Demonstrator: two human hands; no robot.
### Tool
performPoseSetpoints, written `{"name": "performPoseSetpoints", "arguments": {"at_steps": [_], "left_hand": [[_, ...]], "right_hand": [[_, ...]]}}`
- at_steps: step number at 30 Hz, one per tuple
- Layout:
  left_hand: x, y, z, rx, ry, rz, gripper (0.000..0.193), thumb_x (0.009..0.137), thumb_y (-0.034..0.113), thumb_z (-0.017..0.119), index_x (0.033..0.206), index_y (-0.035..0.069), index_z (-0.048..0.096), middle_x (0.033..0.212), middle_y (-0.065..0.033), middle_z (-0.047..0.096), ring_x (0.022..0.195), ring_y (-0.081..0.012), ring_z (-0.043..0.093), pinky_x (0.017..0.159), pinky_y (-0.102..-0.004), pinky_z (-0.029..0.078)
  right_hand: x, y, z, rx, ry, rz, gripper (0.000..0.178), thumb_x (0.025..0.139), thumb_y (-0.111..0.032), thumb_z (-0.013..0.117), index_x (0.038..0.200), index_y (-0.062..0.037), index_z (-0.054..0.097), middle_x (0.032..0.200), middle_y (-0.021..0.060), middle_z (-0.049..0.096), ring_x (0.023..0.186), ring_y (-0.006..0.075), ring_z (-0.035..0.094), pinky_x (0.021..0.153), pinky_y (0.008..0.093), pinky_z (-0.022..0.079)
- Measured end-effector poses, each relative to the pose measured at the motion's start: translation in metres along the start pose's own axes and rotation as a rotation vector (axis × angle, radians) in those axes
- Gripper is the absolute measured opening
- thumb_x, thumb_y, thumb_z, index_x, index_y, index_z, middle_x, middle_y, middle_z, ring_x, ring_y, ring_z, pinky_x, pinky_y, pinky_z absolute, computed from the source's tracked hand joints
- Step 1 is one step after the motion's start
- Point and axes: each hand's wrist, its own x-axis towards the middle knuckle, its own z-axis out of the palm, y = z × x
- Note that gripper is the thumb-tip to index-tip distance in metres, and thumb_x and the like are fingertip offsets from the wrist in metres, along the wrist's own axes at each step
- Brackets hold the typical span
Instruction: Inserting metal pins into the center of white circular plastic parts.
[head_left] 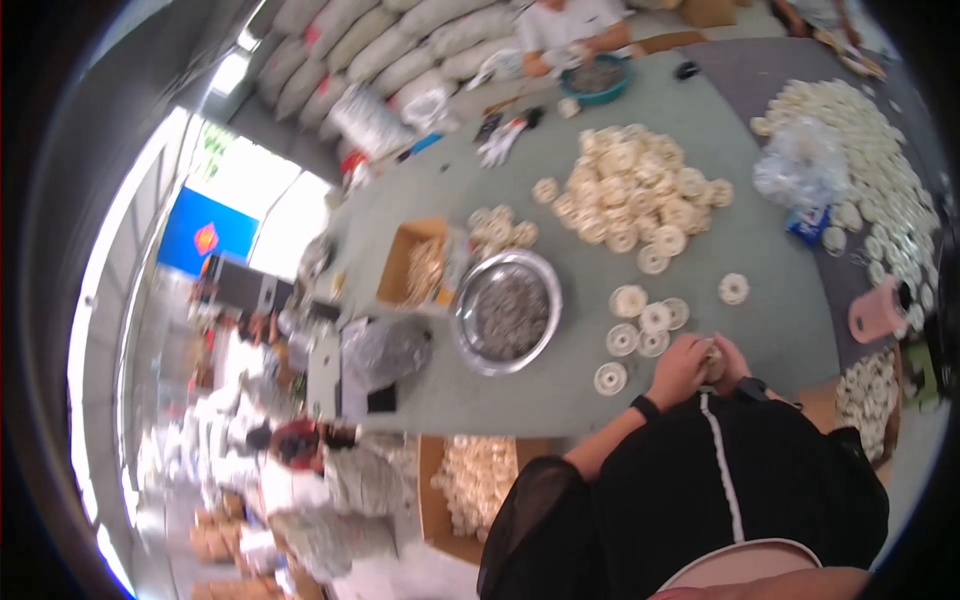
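Note:
My left hand (680, 368) and my right hand (732, 360) meet at the table's near edge. Between them is a cream round plastic wheel (713, 364), mostly covered by the fingers. Just beyond my left hand lie several similar loose wheels (622, 340), pale and ring-shaped with a hole in the middle. A single wheel (733, 289) rests apart, past my right hand. Farther back rises a big heap of cream wheels (640, 185). To the left, a shiny metal bowl (552, 330) holds many small dark grey parts.
Left of the bowl stands an open cardboard box (400, 258) with thin tan pieces. A plastic bag (385, 350) sits beyond it. At right are a pink cup (875, 310) and another wheel pile (850, 130). Across the table, a person (575, 30) works at a teal basin (605, 97).

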Motion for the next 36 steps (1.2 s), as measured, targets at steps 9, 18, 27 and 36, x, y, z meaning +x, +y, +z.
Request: {"name": "performPoseSetpoints", "arguments": {"at_steps": [9,18,27,36], "left_hand": [[0.003,0.003,0.001,-0.016,-0.036,-0.056,0.034,0.063,0.005,0.060,0.097,0.007,0.054,0.093,-0.0097,0.052,0.086,-0.0272,0.051,0.073,-0.0336,0.043],[-0.001,-0.001,0.001,-0.124,-0.120,-0.206,0.037,0.067,0.006,0.057,0.104,0.006,0.050,0.097,-0.0115,0.053,0.091,-0.0289,0.050,0.075,-0.0351,0.042],[0.002,-0.008,0.007,-0.221,-0.139,-0.170,0.036,0.069,0.008,0.057,0.104,0.005,0.049,0.093,-0.0103,0.053,0.088,-0.0256,0.052,0.073,-0.0324,0.043],[-0.007,-0.045,0.025,-0.381,-0.220,-0.445,0.019,0.071,0.019,0.060,0.077,0.002,0.052,0.074,-0.0040,0.054,0.070,-0.0109,0.049,0.062,-0.0261,0.040]], "right_hand": [[-0.011,-0.001,0.007,-0.009,0.017,-0.040,0.039,0.086,-0.040,0.032,0.100,-0.0075,0.050,0.097,0.0105,0.055,0.091,0.0248,0.054,0.081,0.0405,0.041],[0.006,0.007,-0.012,-0.239,0.087,-0.106,0.036,0.088,-0.038,0.031,0.097,-0.0082,0.049,0.092,0.0091,0.055,0.082,0.0250,0.055,0.072,0.0422,0.044],[0.000,-0.001,-0.001,0.050,0.106,-0.064,0.036,0.085,-0.041,0.034,0.094,-0.0097,0.050,0.088,0.0078,0.055,0.078,0.0248,0.055,0.070,0.0439,0.044],[0.010,0.003,-0.019,-0.456,0.211,-0.179,0.036,0.085,-0.041,0.037,0.094,-0.0086,0.049,0.084,0.0078,0.054,0.067,0.0226,0.054,0.055,0.0394,0.045]]}}
